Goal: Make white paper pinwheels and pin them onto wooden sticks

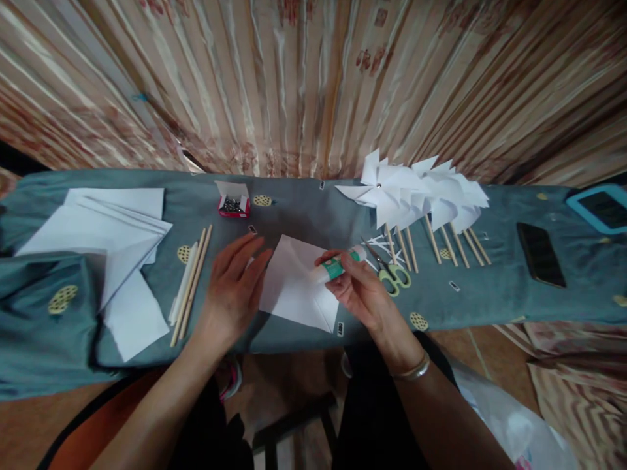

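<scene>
My right hand point(360, 287) is closed round a green and white glue stick point(334, 268), held level above the right part of a white square of paper point(294, 287). Creases run across that paper, which lies flat on the cloth. At the paper's left edge hovers my left hand point(238, 281), its fingers apart with nothing seen in them; whether the fingertips touch the paper I cannot tell. Just right of the glue stick lie scissors point(394, 277) with light green handles, and thin white paper strips point(385, 245) are scattered by their blades.
Several white paper pinwheels point(416, 189) on wooden sticks lie at the back right. Further right are a dark phone point(541, 254) and a blue-framed device point(600, 207). Leftward lie wooden sticks point(192, 287), white sheets point(122, 241) and a red box point(234, 203) of small metal pins.
</scene>
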`<state>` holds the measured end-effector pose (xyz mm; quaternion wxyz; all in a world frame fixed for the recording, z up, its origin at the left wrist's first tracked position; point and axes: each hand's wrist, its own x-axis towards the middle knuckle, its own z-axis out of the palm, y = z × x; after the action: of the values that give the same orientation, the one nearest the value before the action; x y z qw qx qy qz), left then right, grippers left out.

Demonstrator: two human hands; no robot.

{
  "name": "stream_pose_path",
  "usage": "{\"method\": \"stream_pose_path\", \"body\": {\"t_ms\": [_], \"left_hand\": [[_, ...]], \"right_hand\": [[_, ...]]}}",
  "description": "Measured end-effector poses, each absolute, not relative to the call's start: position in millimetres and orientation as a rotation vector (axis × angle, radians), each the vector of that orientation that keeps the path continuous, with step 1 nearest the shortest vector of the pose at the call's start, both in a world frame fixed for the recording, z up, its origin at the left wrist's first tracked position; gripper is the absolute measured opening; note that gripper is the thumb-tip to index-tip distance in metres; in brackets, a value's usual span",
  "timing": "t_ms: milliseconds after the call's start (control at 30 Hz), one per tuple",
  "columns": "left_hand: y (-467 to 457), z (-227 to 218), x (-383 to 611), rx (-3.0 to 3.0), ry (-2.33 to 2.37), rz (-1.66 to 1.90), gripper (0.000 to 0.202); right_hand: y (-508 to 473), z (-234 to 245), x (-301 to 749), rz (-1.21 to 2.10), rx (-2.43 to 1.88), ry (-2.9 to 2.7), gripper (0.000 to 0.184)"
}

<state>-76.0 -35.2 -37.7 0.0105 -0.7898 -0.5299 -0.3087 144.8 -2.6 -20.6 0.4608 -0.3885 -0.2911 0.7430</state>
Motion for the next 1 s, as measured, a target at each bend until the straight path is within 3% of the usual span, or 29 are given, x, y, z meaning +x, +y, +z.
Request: {"method": "stream_pose_path", "body": {"t_ms": [167, 300, 467, 1000], "left_hand": [[-61.1, -47.2, -44.3, -2.740, -1.457, -0.909, 0.029], [-71.1, -58.1, -30.5, -2.785, -1.568, -0.738, 0.043], [-72.1, -66.2, -28.9, -2.810, -1.656, -0.701, 0.055], [-71.5, -69.9, -28.1, -2.840, -1.726, -0.644, 0.054]], "right_hand": [[4.8, -25.7, 149.8, 1.562, -1.154, -0.790, 0.025], [2.8, -29.9, 149.1, 1.400, -1.206, -1.017, 0.024], [-3.9, -34.5, 144.2, 1.336, -1.240, -1.270, 0.023], [-11.4, -43.2, 139.4, 1.108, -1.373, -1.513, 0.022]]}}
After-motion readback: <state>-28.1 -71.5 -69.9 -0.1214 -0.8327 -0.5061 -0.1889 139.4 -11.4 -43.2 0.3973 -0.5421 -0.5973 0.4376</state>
